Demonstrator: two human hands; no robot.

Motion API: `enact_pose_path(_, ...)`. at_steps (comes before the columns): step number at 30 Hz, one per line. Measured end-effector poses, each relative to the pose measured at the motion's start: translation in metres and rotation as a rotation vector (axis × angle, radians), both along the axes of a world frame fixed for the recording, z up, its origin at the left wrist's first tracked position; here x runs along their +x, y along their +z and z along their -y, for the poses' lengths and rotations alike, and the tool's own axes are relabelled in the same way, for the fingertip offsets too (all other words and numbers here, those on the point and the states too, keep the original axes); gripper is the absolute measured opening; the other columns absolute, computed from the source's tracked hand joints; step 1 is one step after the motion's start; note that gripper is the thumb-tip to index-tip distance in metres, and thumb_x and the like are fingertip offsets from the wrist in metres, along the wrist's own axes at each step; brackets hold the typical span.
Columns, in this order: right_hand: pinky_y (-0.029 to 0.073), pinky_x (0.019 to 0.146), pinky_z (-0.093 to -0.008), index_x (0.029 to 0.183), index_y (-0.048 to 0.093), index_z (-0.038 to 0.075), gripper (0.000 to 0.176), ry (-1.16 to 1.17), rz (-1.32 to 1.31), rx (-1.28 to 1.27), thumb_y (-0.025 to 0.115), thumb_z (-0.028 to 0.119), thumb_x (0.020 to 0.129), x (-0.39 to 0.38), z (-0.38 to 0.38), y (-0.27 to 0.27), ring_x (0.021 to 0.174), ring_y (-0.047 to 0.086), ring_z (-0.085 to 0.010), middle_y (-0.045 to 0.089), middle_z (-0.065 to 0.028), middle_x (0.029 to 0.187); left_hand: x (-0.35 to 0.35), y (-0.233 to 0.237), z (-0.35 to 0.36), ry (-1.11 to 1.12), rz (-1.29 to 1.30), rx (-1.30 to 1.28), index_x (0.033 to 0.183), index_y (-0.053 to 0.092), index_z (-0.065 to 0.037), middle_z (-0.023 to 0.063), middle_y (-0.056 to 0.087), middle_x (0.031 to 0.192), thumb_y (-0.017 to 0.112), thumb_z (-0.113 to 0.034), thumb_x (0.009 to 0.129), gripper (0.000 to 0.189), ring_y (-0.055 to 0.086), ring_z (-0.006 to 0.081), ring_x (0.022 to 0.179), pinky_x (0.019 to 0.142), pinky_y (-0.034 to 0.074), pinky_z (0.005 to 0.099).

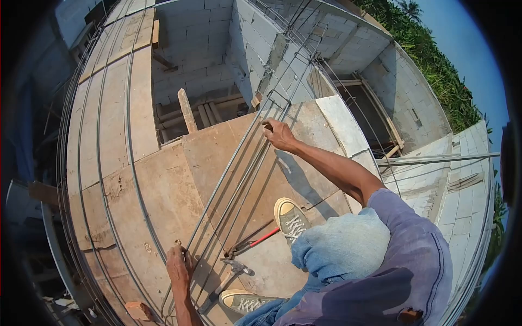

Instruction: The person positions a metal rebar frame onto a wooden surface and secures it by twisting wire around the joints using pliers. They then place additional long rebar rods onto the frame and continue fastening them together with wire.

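Note:
A long rebar cage (230,161) with stirrups (279,98) at its far part lies across the brown plywood deck (163,190). My left hand (179,266) is closed at the near stretch of the bars, fingertips bent around a bar. My right hand (279,135) reaches across to the far stretch, fingers curled and pinched on the bars below the stirrups. Part of each grip is hidden by the fingers. Between my left hand and my shoes lie a claw hammer (237,267) and a cutter-like tool with a red handle (265,239).
Several loose rebars (130,125) run along the deck at left. Beyond the deck edge is a deep opening between block walls (190,32), with a wooden stake (187,111) at its rim. Another opening (361,117) lies at right. A brick piece (138,311) sits near the bottom.

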State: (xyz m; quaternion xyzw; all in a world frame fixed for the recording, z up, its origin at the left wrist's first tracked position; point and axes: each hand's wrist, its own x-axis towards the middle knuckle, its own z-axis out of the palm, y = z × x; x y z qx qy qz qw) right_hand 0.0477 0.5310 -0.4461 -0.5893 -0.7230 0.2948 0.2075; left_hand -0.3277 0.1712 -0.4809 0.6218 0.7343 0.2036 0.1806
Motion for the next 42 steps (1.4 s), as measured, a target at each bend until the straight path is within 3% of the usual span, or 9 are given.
enact_pose_path(7,0.040,0.102,-0.0464,0.130,0.051,0.004,0.050,-0.375,0.074,0.162,0.062,0.025,0.086,0.005,-0.073,-0.015,0.121,0.048,-0.0403,0.052,-0.0245,0.126,0.017,0.099,-0.002,0.088,0.154,-0.160,0.084,0.061,0.004,0.0181,0.055,0.074,0.062,0.000,0.079,0.006,0.056,0.0325,0.063,0.060,0.044,0.0407)
enact_pose_path(9,0.038,0.104,-0.0477,0.132,0.050,0.007,0.050,-0.407,0.151,0.186,0.061,0.025,0.087,0.025,-0.090,-0.020,0.123,0.046,-0.0413,0.051,-0.0246,0.129,0.024,0.106,0.000,0.201,0.589,-0.165,0.085,0.062,0.006,0.0174,0.055,0.069,0.062,-0.005,0.081,0.011,0.054,0.0276,0.060,0.057,0.043,0.0382)
enact_pose_path(10,0.038,0.105,-0.0478,0.132,0.050,0.009,0.049,-0.439,0.220,0.192,0.061,0.025,0.087,0.032,-0.096,-0.019,0.123,0.047,-0.0417,0.051,-0.0246,0.130,0.020,0.090,-0.002,0.043,0.220,-0.226,0.085,0.062,0.008,0.0168,0.054,0.062,0.062,-0.011,0.085,0.019,0.051,0.0228,0.054,0.053,0.041,0.0359)
enact_pose_path(19,0.047,0.093,-0.0447,0.138,0.049,0.009,0.046,-0.074,0.180,0.030,0.041,0.035,0.100,0.071,-0.164,-0.006,0.104,0.063,-0.0316,0.061,-0.0222,0.115,0.029,0.095,0.008,0.159,0.297,-0.294,0.079,0.063,0.006,0.0153,0.055,0.055,0.061,-0.013,0.090,0.022,0.048,0.0169,0.047,0.048,0.039,0.0328)
enact_pose_path(21,0.040,0.102,-0.0439,0.127,0.056,0.005,0.044,-0.068,0.138,-0.025,0.036,0.035,0.101,0.060,-0.164,0.012,0.120,0.054,-0.0351,0.061,-0.0200,0.123,0.030,0.102,0.009,0.152,0.322,-0.297,0.078,0.063,0.006,0.0148,0.055,0.055,0.061,-0.011,0.089,0.020,0.048,0.0168,0.046,0.047,0.039,0.0326)
enact_pose_path(23,0.046,0.093,-0.0455,0.116,0.059,0.003,0.043,-0.078,0.287,-0.269,0.037,0.036,0.101,0.048,-0.162,0.033,0.105,0.062,-0.0383,0.066,-0.0222,0.109,0.033,0.110,0.005,0.173,0.301,-0.343,0.082,0.064,0.004,0.0192,0.057,0.058,0.062,-0.010,0.088,0.015,0.058,0.0300,0.049,0.050,0.044,0.0375)
enact_pose_path(24,0.049,0.082,-0.0461,0.103,0.060,-0.001,0.044,0.109,0.447,0.079,0.038,0.037,0.100,0.068,-0.184,0.001,0.087,0.067,-0.0367,0.067,-0.0234,0.090,0.033,0.110,0.005,0.183,0.299,-0.355,0.082,0.064,0.004,0.0192,0.057,0.058,0.062,-0.010,0.088,0.015,0.058,0.0300,0.049,0.050,0.044,0.0375)
enact_pose_path(28,0.054,0.056,-0.0377,0.095,0.059,-0.004,0.046,0.173,0.432,-0.051,0.042,0.038,0.102,0.056,-0.179,0.030,0.059,0.067,-0.0236,0.061,-0.0159,0.077,0.013,0.106,0.014,0.194,0.203,-0.198,0.078,0.061,0.003,0.0154,0.054,0.056,0.061,-0.007,0.089,0.015,0.053,0.0233,0.047,0.049,0.041,0.0350)
enact_pose_path(42,0.051,0.069,-0.0364,0.087,0.065,-0.006,0.034,0.025,0.073,0.072,0.062,0.028,0.086,-0.001,-0.031,0.065,0.074,0.068,-0.0252,0.068,-0.0186,0.074,-0.057,0.069,0.128,0.254,-0.101,-0.093,0.080,0.056,0.002,0.0170,0.051,0.064,0.050,-0.008,0.096,0.020,0.052,0.0315,0.055,0.051,0.039,0.0399)
